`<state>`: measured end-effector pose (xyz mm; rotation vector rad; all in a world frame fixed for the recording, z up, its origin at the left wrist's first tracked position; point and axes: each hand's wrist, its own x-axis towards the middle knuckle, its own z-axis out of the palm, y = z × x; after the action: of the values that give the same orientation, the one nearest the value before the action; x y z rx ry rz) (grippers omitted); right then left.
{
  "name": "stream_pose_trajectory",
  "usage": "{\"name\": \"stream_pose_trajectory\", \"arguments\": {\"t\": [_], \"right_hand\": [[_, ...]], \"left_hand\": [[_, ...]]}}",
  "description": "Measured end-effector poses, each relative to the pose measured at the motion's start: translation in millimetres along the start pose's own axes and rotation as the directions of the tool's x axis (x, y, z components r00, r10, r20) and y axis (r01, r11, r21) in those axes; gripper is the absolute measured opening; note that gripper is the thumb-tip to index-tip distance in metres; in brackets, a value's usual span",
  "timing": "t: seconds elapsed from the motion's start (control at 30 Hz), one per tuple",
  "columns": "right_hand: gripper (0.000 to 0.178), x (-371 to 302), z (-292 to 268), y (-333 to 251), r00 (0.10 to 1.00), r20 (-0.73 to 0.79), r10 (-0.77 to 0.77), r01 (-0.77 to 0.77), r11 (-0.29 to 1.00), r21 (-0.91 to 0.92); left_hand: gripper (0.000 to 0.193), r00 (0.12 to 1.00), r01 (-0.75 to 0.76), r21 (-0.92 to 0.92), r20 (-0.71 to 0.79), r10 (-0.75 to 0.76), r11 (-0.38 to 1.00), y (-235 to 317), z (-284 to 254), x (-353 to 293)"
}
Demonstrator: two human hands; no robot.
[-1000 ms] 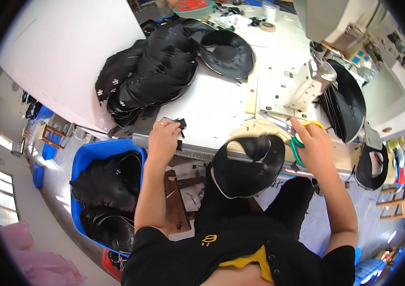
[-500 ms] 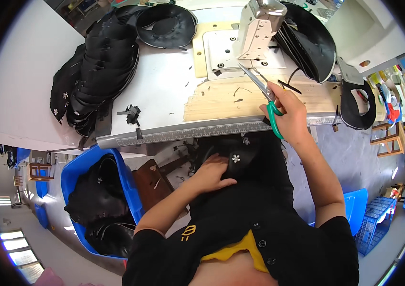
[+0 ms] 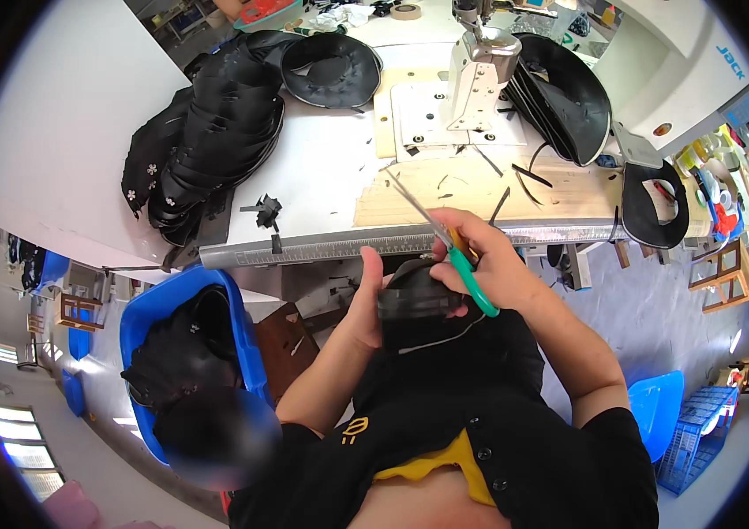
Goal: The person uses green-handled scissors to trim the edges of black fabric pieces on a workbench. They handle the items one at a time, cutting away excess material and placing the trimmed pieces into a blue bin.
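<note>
In my right hand (image 3: 494,269) is a pair of scissors (image 3: 471,280) with green handles, its blades pointing up and left over the table edge. The fingers of that hand also reach the edge of a black leather-like piece (image 3: 419,302), held above my lap and smeared by motion. On the piece's left side is my left hand (image 3: 364,309), thumb pointing up and the other fingers mostly hidden behind it. A thin pale strand (image 3: 445,339) hangs along the piece's lower edge.
A post-bed sewing machine (image 3: 478,84) stands on the table behind a ruler-marked edge (image 3: 322,251). Overlapping black pieces (image 3: 216,132) lie at left, more (image 3: 560,97) at right. A blue bin (image 3: 255,353) with black pieces stands left of my lap. Dark scraps (image 3: 266,212) dot the tabletop.
My right hand has brought the scissors down and left, toward my left hand. The black piece has come up off my lap between both hands, and my left thumb now points up.
</note>
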<state>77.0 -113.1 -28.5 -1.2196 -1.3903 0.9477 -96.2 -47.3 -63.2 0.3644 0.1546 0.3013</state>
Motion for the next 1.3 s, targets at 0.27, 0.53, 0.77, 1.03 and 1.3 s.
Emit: {"name": "stream_pose_trajectory", "arguments": {"t": [0.27, 0.53, 0.77, 1.03, 1.3], "right_hand": [[0.055, -0.3, 32.8, 2.0, 0.982, -0.090, 0.167, -0.117, 0.905, 0.408], [0.045, 16.2, 25.7, -26.9, 0.902, -0.281, 0.328, -0.119, 0.814, 0.568], [0.052, 21.9, 11.3, -25.3, 0.995, -0.091, 0.037, -0.027, 0.993, 0.112], [0.060, 9.2, -50.1, -57.0, 0.889, 0.265, -0.373, 0.382, 0.287, -0.878], [0.052, 8.2, -41.4, -60.4, 0.902, 0.252, -0.349, 0.361, 0.292, -0.886]], "left_hand": [[0.080, 0.925, -0.153, 0.130, -0.331, 0.188, 0.980, 18.6, -0.7, -1.5], [0.066, 0.884, -0.310, 0.477, -0.174, 0.434, 0.822, 14.1, 10.9, -21.2], [0.024, 0.799, -0.381, 0.630, -0.144, 0.584, 0.677, 22.9, 30.4, -11.9], [0.022, 0.717, -0.519, 0.468, -0.218, 0.662, 0.715, 29.0, 27.4, -6.2], [0.018, 0.702, -0.472, 0.573, -0.215, 0.679, 0.670, 19.1, 33.4, -5.5]]}}
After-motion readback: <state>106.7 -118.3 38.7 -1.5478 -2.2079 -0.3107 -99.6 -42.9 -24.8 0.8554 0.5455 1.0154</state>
